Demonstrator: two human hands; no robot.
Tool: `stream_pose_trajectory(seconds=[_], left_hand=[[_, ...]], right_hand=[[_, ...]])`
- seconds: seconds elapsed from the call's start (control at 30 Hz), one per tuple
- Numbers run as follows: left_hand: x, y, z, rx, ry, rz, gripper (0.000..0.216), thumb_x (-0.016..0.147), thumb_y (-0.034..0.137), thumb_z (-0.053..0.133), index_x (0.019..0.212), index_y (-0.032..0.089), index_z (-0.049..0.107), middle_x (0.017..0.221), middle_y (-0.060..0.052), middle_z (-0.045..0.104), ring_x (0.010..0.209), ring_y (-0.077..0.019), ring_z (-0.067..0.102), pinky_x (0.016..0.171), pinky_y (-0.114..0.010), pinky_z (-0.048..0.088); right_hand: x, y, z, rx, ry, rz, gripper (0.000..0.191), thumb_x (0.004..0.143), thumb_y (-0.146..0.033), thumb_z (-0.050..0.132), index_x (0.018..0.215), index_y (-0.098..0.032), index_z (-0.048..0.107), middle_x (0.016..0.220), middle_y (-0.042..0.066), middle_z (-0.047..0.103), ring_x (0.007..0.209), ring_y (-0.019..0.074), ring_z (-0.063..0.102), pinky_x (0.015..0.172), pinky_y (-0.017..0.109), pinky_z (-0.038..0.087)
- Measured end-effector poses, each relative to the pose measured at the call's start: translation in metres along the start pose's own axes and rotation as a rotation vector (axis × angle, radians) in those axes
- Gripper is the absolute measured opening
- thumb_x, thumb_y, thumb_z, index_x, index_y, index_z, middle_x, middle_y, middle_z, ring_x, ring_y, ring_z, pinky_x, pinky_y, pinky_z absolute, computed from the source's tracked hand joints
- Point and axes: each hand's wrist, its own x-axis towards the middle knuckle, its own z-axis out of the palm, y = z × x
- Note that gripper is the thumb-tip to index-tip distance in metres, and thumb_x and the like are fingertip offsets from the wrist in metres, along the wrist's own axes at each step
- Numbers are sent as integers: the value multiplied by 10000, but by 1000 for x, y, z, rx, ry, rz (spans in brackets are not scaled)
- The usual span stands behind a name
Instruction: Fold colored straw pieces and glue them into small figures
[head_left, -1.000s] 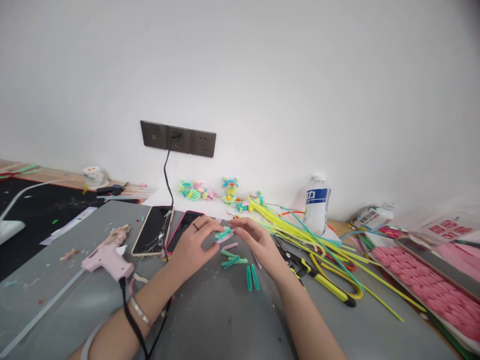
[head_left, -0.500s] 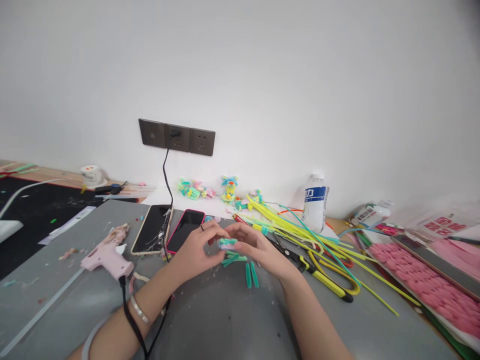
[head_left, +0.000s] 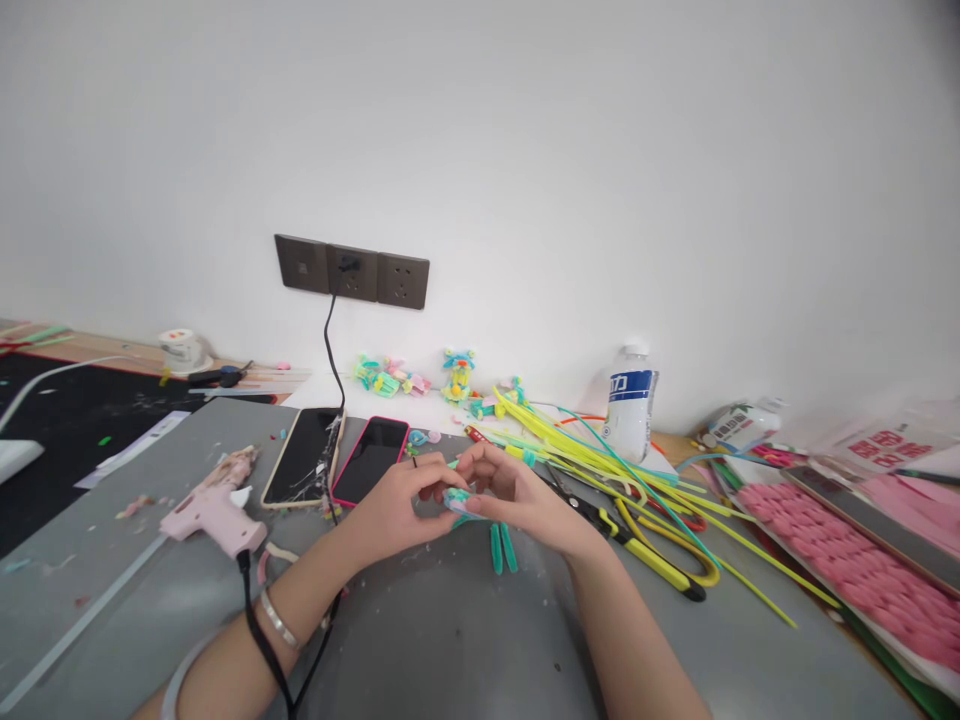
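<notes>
Between the fingertips of both hands is a small fuzzy pipe-cleaner piece (head_left: 455,499) in green, white and lilac. My left hand (head_left: 405,503) pinches it from the left side. From the right, my right hand (head_left: 517,497) grips it between thumb and fingers. Fingers cover much of it, so its full shape is hidden. Just below the right hand, two short teal pipe-cleaner strips (head_left: 503,548) lie side by side on the grey mat (head_left: 450,640). More green strips show partly under the hands.
A pink glue gun (head_left: 214,515) with a black cord lies left, beside two phones (head_left: 373,455). To the right are long yellow pipe cleaners (head_left: 585,450), yellow-handled pliers (head_left: 652,562) and a white bottle (head_left: 630,405). Small pipe-cleaner figures (head_left: 457,375) stand along the wall.
The small piece has been turned in the fingers and tilted, with both hands closing slightly around it. The right fingers have shifted. Items on the table stay put.
</notes>
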Motion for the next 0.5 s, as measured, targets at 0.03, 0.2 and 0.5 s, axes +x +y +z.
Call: stream_pose_trajectory(seconds=[0.03, 0.2, 0.5], left_hand=[[0, 0, 0, -5, 4, -1, 160, 799, 148, 609, 950, 185, 648, 771, 1, 521, 701, -138, 515, 645, -245, 395], [1, -1, 0, -24, -4, -6, 164, 775, 138, 636, 934, 174, 653, 745, 12, 511, 676, -130, 503, 637, -242, 384], [0, 2, 0, -84, -20, -37, 298, 789, 127, 624, 1074, 200, 577, 786, 25, 519, 699, -124, 501, 647, -236, 397]], right_hand=[[0, 0, 0, -1, 2, 6, 267, 834, -322, 726, 1029, -211, 582, 963, 19, 621, 847, 139, 564, 755, 263, 445], [-1, 1, -2, 41, -42, 33, 328, 845, -325, 716, 1097, -213, 537, 1006, 54, 670, 910, 174, 614, 744, 287, 466], [0, 6, -7, 49, -40, -2, 379, 818, -310, 745, 1120, -221, 534, 996, 45, 653, 964, 191, 623, 819, 331, 492]])
